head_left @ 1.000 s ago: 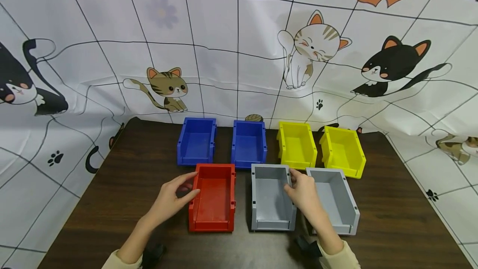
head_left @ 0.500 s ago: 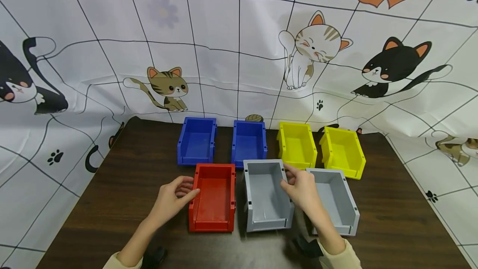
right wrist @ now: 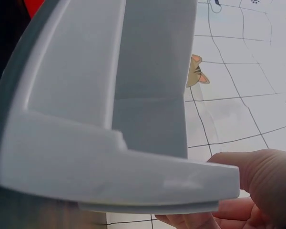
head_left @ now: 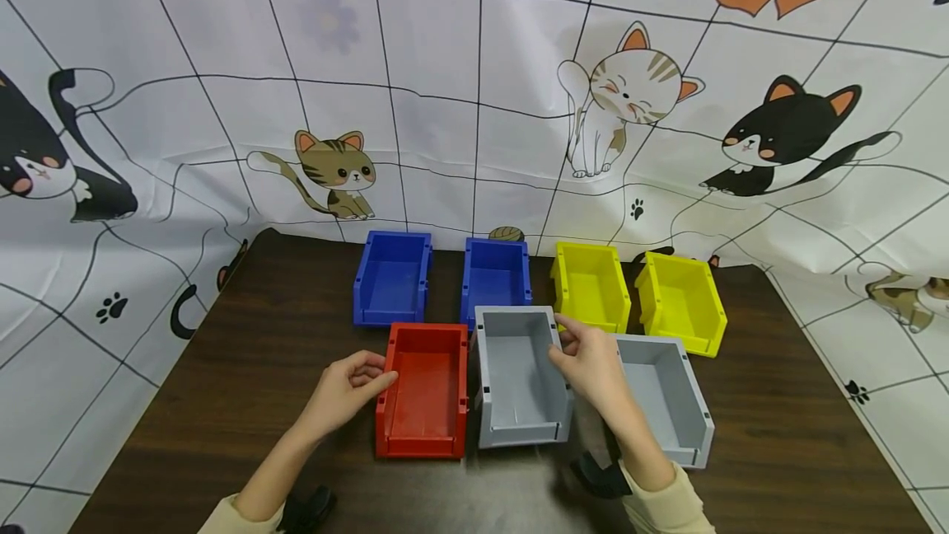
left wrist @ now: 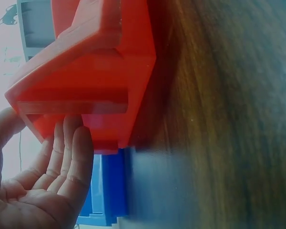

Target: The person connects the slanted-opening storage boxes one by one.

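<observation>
Near the middle of the table stands a red storage bin point(head_left: 426, 394). My left hand point(head_left: 337, 394) holds its left wall, thumb over the rim and fingers against the outside, as the left wrist view shows on the red wall point(left wrist: 81, 71). Just right of it, a grey storage bin point(head_left: 522, 377) is raised off the table and slightly turned. The thumb and fingers of my right hand point(head_left: 593, 361) grip its right wall. In the right wrist view, that grey bin's wall point(right wrist: 76, 162) fills the left side and covers part of the fingers.
A second grey bin point(head_left: 660, 386) stands right of my right hand, partly behind the forearm. Along the back are two blue bins point(head_left: 391, 278) and two yellow bins point(head_left: 591, 287). Behind the dark wooden table point(head_left: 222, 353) hangs a cat-print cloth point(head_left: 445, 122).
My right hand has lifted the grey bin and carried it left and slightly back, close beside the red bin. My left hand and the red bin have barely moved.
</observation>
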A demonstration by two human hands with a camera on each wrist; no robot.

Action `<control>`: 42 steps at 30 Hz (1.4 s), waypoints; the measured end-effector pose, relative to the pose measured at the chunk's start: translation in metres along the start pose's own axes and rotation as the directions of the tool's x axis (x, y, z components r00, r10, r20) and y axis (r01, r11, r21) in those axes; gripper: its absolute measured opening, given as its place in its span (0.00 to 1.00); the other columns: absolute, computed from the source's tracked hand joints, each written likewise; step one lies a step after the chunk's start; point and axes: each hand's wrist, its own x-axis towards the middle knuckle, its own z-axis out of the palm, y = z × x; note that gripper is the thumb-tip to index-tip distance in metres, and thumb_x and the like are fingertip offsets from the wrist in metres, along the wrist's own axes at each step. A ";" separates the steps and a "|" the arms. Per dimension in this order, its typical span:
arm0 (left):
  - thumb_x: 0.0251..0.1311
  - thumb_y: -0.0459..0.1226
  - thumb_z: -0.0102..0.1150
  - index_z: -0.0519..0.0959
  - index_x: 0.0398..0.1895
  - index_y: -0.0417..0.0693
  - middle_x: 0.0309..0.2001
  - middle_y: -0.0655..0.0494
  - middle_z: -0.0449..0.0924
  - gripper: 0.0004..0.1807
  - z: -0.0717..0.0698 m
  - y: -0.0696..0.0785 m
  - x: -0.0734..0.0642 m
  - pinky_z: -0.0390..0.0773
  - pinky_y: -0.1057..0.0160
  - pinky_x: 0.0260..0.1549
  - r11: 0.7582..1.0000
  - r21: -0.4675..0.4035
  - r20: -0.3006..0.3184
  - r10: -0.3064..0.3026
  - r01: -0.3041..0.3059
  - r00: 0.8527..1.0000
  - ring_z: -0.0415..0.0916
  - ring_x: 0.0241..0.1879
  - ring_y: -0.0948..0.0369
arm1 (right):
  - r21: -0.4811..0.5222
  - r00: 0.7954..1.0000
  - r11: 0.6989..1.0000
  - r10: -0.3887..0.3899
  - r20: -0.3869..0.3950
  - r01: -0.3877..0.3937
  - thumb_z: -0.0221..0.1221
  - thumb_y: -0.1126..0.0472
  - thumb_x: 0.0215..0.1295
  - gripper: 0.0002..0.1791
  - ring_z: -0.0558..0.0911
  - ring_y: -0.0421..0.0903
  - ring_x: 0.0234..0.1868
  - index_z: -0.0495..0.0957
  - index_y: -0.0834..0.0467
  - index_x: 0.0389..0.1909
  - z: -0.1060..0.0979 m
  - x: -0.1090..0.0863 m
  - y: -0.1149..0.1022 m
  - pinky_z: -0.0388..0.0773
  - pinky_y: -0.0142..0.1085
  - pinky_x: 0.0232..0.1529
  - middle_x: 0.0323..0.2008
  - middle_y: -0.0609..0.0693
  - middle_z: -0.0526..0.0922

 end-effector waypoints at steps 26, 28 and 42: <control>0.59 0.37 0.62 0.76 0.40 0.35 0.32 0.48 0.80 0.13 -0.003 -0.001 0.001 0.80 0.55 0.33 0.998 -0.063 0.049 -0.024 0.027 0.999 0.78 0.29 0.59 | 0.052 0.999 0.998 0.042 0.007 -0.042 0.62 0.71 0.50 0.24 0.78 0.44 0.21 0.76 0.70 0.52 0.002 0.001 -0.004 0.74 0.32 0.21 0.30 0.60 0.83; 0.59 0.37 0.62 0.76 0.40 0.35 0.33 0.48 0.80 0.13 -0.003 -0.001 0.001 0.80 0.55 0.33 0.998 -0.063 0.050 -0.021 0.024 0.999 0.78 0.29 0.59 | 0.052 0.999 0.998 0.034 0.000 -0.034 0.61 0.71 0.50 0.24 0.79 0.44 0.21 0.76 0.70 0.51 0.001 0.000 -0.003 0.73 0.32 0.21 0.30 0.60 0.83; 0.59 0.37 0.61 0.76 0.40 0.34 0.32 0.49 0.80 0.13 -0.002 0.001 -0.001 0.80 0.57 0.32 0.998 -0.067 0.049 -0.017 0.020 0.999 0.78 0.28 0.62 | 0.029 0.999 0.999 0.042 -0.007 -0.042 0.62 0.69 0.49 0.24 0.80 0.43 0.21 0.77 0.69 0.51 0.002 -0.003 -0.001 0.73 0.32 0.21 0.31 0.60 0.84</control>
